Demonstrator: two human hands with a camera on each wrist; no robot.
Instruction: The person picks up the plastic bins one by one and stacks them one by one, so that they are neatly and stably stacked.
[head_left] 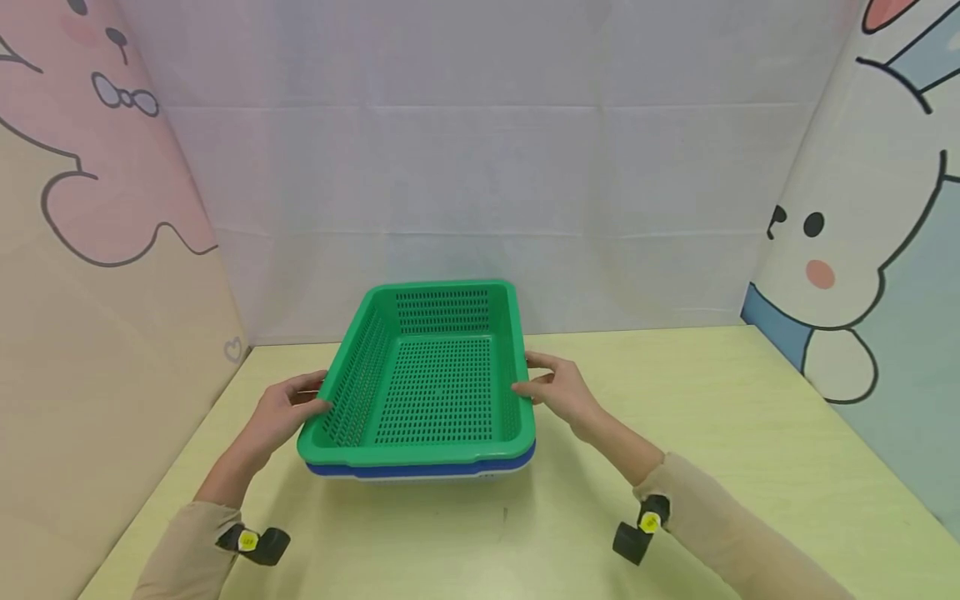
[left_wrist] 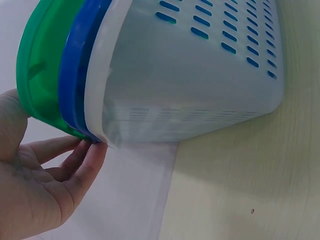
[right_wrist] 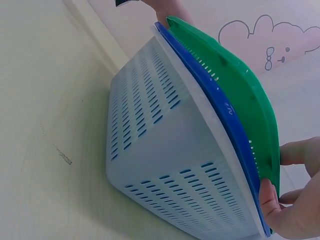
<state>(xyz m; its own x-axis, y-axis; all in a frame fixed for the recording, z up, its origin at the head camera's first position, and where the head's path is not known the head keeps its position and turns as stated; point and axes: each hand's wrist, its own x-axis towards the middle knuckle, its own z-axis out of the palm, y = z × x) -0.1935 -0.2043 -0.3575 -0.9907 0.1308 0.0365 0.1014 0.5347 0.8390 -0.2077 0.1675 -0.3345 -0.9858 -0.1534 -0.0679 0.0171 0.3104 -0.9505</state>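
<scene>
A green perforated plastic basket (head_left: 420, 455) is nested in a blue basket (left_wrist: 75, 75), which sits inside a white one (left_wrist: 150, 75). On the left side my left hand (head_left: 273, 417) holds the stack by its rims, thumb over the green rim and fingertips at the blue and white rim edges. My right hand (head_left: 564, 396) grips the green rim opposite, its thumb on top and fingers at the outer side. In the right wrist view a gap shows between the green and blue rims. The insides of the blue and white baskets are hidden.
The stack is over a pale wood-look table (head_left: 705, 433), toward its back left. A white cloth (head_left: 480, 183) hangs behind. Printed cartoon panels stand at the left (head_left: 97, 275) and right (head_left: 862, 275). Each sleeve carries a small black strapped device.
</scene>
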